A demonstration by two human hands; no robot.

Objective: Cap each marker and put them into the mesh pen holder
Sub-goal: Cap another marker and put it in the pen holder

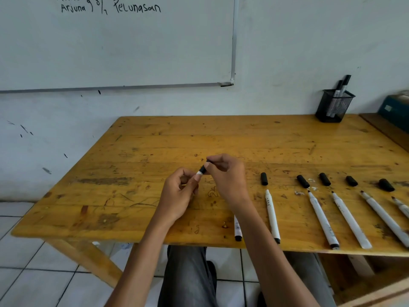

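Black plastic shows between the two hands: a cap point(203, 169) sits at the end of a white marker point(199, 173) held above the middle of the tabletop point(155, 138). The right hand point(228, 176) has its grip pinched on the cap with thumb and fingertips, while the left hand point(179, 191) has its grip closed around the marker's barrel, most of which is hidden in the palm.

To the right, five loose black caps lie in a row on the wood, the nearest one point(264, 179) just right of the right wrist. Below them lie uncapped white markers, tips pointing away from the person; the first point(272, 216) lies just beside the right forearm. Another marker point(238, 228) shows partly from under that forearm, near the front edge.

Far back at the right corner, against the wall, stands the black mesh pen holder point(334, 106), well apart from the hands, with two capped markers point(340, 89) leaning in it.

A whiteboard point(110, 45) with handwriting hangs on the wall behind, and a tiled floor point(33, 273) shows below the tabletop.
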